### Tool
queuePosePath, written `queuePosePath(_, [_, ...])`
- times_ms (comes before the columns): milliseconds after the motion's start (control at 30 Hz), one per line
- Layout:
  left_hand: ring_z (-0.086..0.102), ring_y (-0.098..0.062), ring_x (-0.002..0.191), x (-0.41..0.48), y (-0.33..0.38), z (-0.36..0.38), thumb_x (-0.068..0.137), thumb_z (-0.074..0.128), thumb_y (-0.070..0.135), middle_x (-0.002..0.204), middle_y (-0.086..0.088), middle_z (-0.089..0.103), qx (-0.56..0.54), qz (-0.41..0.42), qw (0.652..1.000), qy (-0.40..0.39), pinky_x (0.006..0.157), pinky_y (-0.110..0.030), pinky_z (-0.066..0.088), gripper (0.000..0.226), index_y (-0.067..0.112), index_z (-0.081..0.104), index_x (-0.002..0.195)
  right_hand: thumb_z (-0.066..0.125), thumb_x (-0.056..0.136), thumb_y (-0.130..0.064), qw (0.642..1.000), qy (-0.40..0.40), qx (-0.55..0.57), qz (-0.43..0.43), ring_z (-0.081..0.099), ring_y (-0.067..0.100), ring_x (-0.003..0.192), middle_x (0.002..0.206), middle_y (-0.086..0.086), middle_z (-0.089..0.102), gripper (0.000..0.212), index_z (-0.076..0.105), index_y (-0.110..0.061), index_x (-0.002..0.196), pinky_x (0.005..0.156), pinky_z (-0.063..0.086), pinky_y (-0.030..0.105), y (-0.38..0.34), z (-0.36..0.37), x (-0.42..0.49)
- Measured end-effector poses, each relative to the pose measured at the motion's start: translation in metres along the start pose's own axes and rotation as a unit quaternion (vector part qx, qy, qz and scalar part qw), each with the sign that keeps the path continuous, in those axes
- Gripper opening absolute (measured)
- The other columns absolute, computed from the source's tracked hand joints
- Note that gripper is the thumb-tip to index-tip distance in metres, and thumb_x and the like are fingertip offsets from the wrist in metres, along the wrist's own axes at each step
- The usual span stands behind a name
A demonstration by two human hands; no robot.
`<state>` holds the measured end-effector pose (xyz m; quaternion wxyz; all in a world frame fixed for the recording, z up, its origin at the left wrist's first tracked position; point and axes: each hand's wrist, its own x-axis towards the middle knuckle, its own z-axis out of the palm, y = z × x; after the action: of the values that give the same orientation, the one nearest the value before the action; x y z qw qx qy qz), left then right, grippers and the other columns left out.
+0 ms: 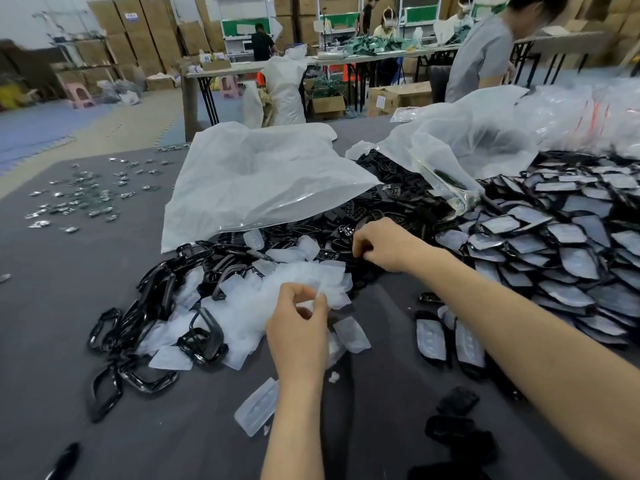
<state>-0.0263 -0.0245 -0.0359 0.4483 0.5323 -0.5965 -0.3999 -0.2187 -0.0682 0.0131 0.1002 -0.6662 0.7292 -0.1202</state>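
The counter [52,323] is grey, and every place here is given from the pile of clear pads [249,306] in the middle.

Far left of the pile and further back, small shiny metal pieces [74,199] lie scattered, well apart from it. Just left of the pile, and partly mixed w/ it, lie glossy black frames [156,289]; some of them touch the pads. Behind the pile a big white plastic bag [263,178] lies flat, its edge over the pads at the back.

At the near edge of the pile is the L hand [298,327]. Its fingers are bent, and thumb + index pinch one clear pad [334,292], which is lifted a little and stays close to the pile's top right part. In front of the pile, apart from it, one more single pad [256,407] lies on the bare counter.

Right of the pile, a bit further back, the R hand [384,245] rests on the heap of black parts [391,202]. Its fingers are curled in on the parts, but I cannot tell if they grip one.

Far right of the pile, many black shells w/ clear covers [554,244] lie overlapping.
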Motion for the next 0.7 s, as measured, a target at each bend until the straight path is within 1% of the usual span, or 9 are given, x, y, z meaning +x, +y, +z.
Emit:
queuePosePath(67, [0.057,-0.001,0.067,0.000,0.000,0.000,0.087,0.067,0.025,0.079,0.013,0.065,-0.006,0.000,1.000,0.006,0.060,-0.024,0.042,0.014,0.026,0.054,0.082,0.049,0.085,0.008,1.000,0.022,0.016,-0.004,0.062,0.024,0.102,0.106,0.009,0.070,0.031,0.072,-0.009,0.098,0.091,0.047,0.031,0.001,-0.001,-0.001])
queuePosePath(167, [0.056,0.000,0.058,-0.001,0.000,-0.001,0.090,0.062,0.023,0.074,0.021,0.070,-0.018,0.006,1.000,0.005,0.059,-0.026,0.044,0.010,0.030,0.056,0.085,0.047,0.085,0.009,0.987,0.148,0.064,-0.002,0.062,0.024,0.095,0.096,0.007,0.068,0.031,0.072,-0.008,0.090,0.085,0.047,0.030,0.000,-0.005,-0.005])
queuePosePath(233, [0.055,-0.001,0.056,-0.002,-0.001,-0.001,0.094,0.057,0.024,0.075,0.027,0.069,-0.013,0.013,1.000,0.005,0.060,-0.028,0.046,0.011,0.032,0.058,0.086,0.043,0.084,0.011,0.978,0.198,0.068,-0.006,0.061,0.026,0.092,0.094,0.008,0.065,0.034,0.073,-0.006,0.082,0.083,0.047,0.033,-0.004,-0.007,-0.009])
queuePosePath(333, [0.057,-0.005,0.055,-0.002,0.000,0.000,0.096,0.055,0.025,0.075,0.027,0.070,-0.008,0.016,1.000,0.012,0.059,-0.029,0.046,0.014,0.034,0.058,0.084,0.045,0.082,0.008,0.984,0.164,0.066,-0.022,0.062,0.027,0.096,0.102,0.012,0.067,0.031,0.075,-0.001,0.083,0.088,0.049,0.036,-0.019,-0.006,-0.013])
queuePosePath(400, [0.058,-0.007,0.058,-0.002,0.001,0.000,0.096,0.055,0.025,0.075,0.025,0.070,-0.008,0.016,1.000,0.014,0.058,-0.028,0.047,0.015,0.034,0.058,0.084,0.050,0.083,0.003,0.997,0.066,0.021,-0.015,0.063,0.029,0.099,0.106,0.017,0.067,0.025,0.074,0.002,0.092,0.090,0.051,0.039,-0.026,0.000,-0.014])
queuePosePath(467, [0.059,-0.003,0.061,-0.002,0.001,0.000,0.096,0.054,0.026,0.075,0.024,0.071,-0.001,0.018,1.000,0.012,0.061,-0.028,0.048,0.015,0.034,0.058,0.085,0.054,0.086,-0.001,0.999,-0.009,-0.047,0.004,0.060,0.033,0.104,0.115,0.019,0.062,0.025,0.069,0.003,0.105,0.093,0.049,0.044,-0.030,0.008,-0.014])
queuePosePath(567, [0.060,0.000,0.064,-0.002,0.001,0.001,0.096,0.054,0.026,0.074,0.027,0.069,0.002,0.020,1.000,0.011,0.061,-0.027,0.046,0.014,0.034,0.058,0.085,0.055,0.093,-0.006,0.998,0.006,-0.056,0.011,0.055,0.029,0.113,0.122,0.009,0.058,0.024,0.068,-0.005,0.113,0.100,0.042,0.042,-0.024,0.008,-0.018])
queuePosePath(633, [0.061,0.001,0.066,-0.002,0.001,0.002,0.095,0.056,0.025,0.074,0.025,0.070,-0.009,0.028,0.999,0.015,0.065,-0.030,0.049,0.014,0.033,0.058,0.084,0.057,0.093,-0.008,0.999,0.035,-0.017,0.017,0.057,0.028,0.110,0.117,0.009,0.063,0.022,0.070,-0.005,0.110,0.098,0.044,0.036,-0.019,0.005,-0.023])
queuePosePath(700, [0.064,-0.002,0.068,-0.004,0.004,0.002,0.095,0.058,0.024,0.077,0.022,0.072,-0.056,0.050,0.997,0.026,0.067,-0.030,0.052,0.013,0.032,0.060,0.085,0.060,0.092,-0.012,0.997,0.074,-0.006,0.018,0.058,0.027,0.107,0.114,0.009,0.064,0.020,0.071,-0.004,0.106,0.094,0.045,0.036,-0.014,0.005,-0.028])
